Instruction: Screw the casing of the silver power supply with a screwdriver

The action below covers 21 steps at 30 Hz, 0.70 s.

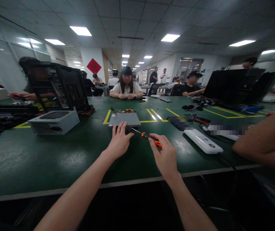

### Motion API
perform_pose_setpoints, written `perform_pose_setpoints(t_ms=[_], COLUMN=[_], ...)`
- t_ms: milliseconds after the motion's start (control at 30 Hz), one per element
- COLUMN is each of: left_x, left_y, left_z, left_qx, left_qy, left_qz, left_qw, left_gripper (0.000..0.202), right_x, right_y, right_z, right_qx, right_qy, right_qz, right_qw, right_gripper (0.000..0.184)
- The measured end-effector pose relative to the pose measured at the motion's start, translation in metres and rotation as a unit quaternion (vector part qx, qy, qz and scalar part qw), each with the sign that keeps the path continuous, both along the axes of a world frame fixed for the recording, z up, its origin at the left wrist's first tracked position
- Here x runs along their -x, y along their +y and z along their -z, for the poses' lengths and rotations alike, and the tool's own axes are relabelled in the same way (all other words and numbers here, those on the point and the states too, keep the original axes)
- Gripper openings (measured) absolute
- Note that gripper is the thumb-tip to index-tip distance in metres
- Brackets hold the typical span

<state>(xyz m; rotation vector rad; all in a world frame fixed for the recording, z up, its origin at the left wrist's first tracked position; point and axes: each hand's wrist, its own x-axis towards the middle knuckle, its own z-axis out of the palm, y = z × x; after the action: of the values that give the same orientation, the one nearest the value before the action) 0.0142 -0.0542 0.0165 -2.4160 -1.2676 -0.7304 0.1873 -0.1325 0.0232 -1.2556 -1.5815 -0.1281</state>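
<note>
A grey metal computer power supply unit (pixel 128 118) sits on the green table in front of me, with bundled coloured cables behind it. My left hand (pixel 120 140) grips its near edge, fingers over the top and thumb by a dark part on the front face. That front face is partly hidden by the hand. In my right hand (pixel 163 152) is a screwdriver (pixel 149 137) with an orange and black handle. Its thin shaft points left towards the front of the unit, the tip close to my left thumb. Whether the tip touches anything, I cannot tell.
Left stands another power supply unit (pixel 55 121), before an open black computer case (pixel 65 88). Right lie a white elongated device (pixel 203 141) with a cable and a phone (pixel 202 120). Another person's arm (pixel 262 134) leans in at the right edge. Someone sits opposite.
</note>
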Motion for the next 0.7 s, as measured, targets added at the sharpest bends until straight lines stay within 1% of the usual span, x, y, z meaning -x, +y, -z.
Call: perform_pose_setpoints(t_ms=[100,233,367,433,533,700], left_x=[0.0,0.0,-0.004,-0.007,-0.012,-0.014], left_y=[0.002,0.007,0.013,0.015,0.017,0.02], left_z=[0.0,0.0,0.001,0.002,0.002,0.003], left_qx=[-0.008,-0.008,-0.006,-0.013,-0.028,-0.035], left_qy=[-0.014,-0.049,-0.112,-0.134,-0.135,-0.136], left_qz=[-0.011,-0.022,-0.045,-0.063,-0.076,-0.083], left_qw=[1.0,0.999,0.993,0.989,0.988,0.987], left_gripper=[0.034,0.03,0.021,0.02,0.024,0.02], right_x=[-0.008,-0.012,-0.011,-0.011,-0.011,-0.011], right_y=[0.005,0.011,0.012,0.011,0.01,0.009], right_z=[0.004,0.01,0.012,0.012,0.013,0.013], right_qx=[0.015,0.034,0.028,0.026,0.027,0.027], right_qy=[0.045,0.085,0.093,0.091,0.092,0.104], right_qz=[-0.005,-0.031,-0.032,-0.031,-0.033,-0.041], right_qw=[0.999,0.995,0.995,0.995,0.995,0.993], right_gripper=[0.025,0.028,0.027,0.025,0.024,0.022])
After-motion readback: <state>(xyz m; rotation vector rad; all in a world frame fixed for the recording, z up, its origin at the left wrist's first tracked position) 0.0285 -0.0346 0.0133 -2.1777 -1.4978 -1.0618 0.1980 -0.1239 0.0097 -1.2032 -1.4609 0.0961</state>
